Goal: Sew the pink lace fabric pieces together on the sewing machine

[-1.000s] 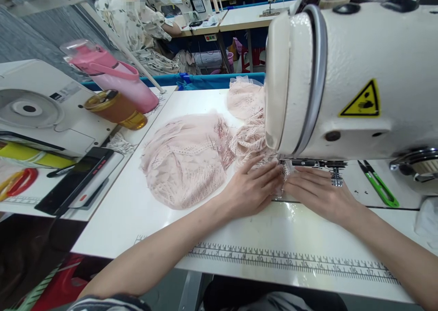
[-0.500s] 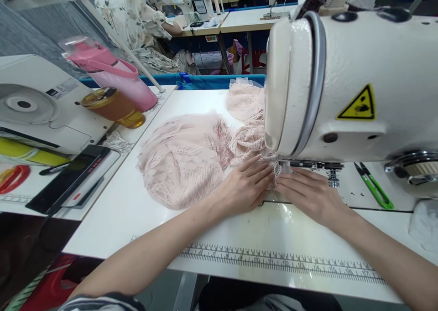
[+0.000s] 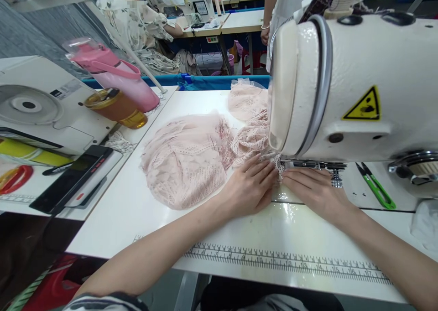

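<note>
Pale pink lace fabric (image 3: 186,158) lies spread over the white sewing table (image 3: 137,215) and runs under the head of a white sewing machine (image 3: 356,87). My left hand (image 3: 251,188) lies flat on the table with its fingers stretched out, its fingertips pressing the lace edge just left of the presser foot (image 3: 337,176). My right hand (image 3: 316,192) also lies flat with fingers extended, touching the same lace edge below the needle area. The needle itself is hidden by the machine head.
Green thread snips (image 3: 376,188) lie right of the presser foot. A pink bottle (image 3: 114,76), an amber jar (image 3: 114,108) and a black control panel (image 3: 77,176) sit at the left. A ruler scale (image 3: 290,261) lines the front edge. Another person (image 3: 140,23) sews behind.
Both hands have stayed flat at the lace edge, shifting only slightly. A standing person's arm has come into view behind the machine head.
</note>
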`<state>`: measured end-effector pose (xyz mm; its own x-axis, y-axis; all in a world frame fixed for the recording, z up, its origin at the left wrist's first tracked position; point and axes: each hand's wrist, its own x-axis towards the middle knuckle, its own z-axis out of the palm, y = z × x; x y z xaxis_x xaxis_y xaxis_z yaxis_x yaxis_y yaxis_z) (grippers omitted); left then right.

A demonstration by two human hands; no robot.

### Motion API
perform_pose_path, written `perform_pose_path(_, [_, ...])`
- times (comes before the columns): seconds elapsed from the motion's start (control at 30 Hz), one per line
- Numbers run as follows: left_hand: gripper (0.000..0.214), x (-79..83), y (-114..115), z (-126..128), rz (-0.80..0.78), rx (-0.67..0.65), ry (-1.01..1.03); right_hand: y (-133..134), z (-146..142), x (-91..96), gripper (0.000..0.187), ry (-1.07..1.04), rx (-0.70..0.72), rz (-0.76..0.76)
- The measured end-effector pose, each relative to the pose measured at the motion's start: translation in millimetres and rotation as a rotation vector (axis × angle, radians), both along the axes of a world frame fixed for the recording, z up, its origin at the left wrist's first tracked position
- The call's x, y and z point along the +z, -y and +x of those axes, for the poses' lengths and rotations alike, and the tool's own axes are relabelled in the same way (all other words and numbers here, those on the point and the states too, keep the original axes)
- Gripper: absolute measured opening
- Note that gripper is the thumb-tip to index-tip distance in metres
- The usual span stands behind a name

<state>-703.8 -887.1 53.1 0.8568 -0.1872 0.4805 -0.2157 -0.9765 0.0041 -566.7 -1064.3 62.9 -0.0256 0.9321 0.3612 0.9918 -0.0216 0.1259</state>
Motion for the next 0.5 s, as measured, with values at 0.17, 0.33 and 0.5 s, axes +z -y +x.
perform_pose_path(0.17, [0.039,-1.3,1.9,0.4,0.017,0.022,-0.008,-0.1,6.5,1.0,0.037,0.1,0.005,0.027])
perform_pose_path(0.33, [0.039,-1.2,3.4,1.1,0.033,0.029,-0.028,-2.5,7.8,5.3,0.032,0.149,-0.011,0.077])
perform_pose_path(0.5, [0.041,-0.5,4.5,1.3,0.06,0.05,-0.054,-3.8,7.7,7.6,0.023,0.113,-0.072,0.119])
